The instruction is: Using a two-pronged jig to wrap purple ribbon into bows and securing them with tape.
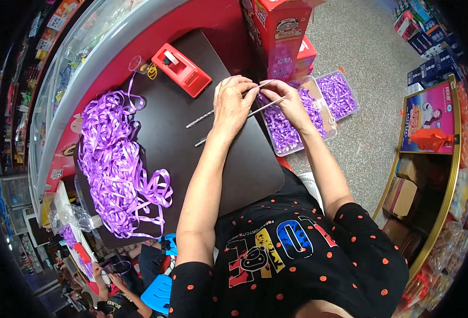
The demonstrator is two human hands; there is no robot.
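Note:
My left hand [235, 100] is closed over the dark table, its fingers round a thin metal rod [201, 120] with a ridged end. Below that hand a second thin metal rod [260, 107] slants across; its right end lies by my right hand. My right hand [289, 105] is pinched beside the left fingertips, above a clear plastic box [327, 114] of short purple pieces [284, 130]. What its fingertips grip is too small to make out. A large tangled heap of purple ribbon [118, 164] lies on the table's left side.
A red tape dispenser [182, 70] stands at the table's far side, near a clear cup [136, 64] and yellow bands [152, 70]. Red cartons [284, 40] rise behind the boxes. Another clear box [357, 103] holds more purple pieces. Another person [120, 297] works at lower left.

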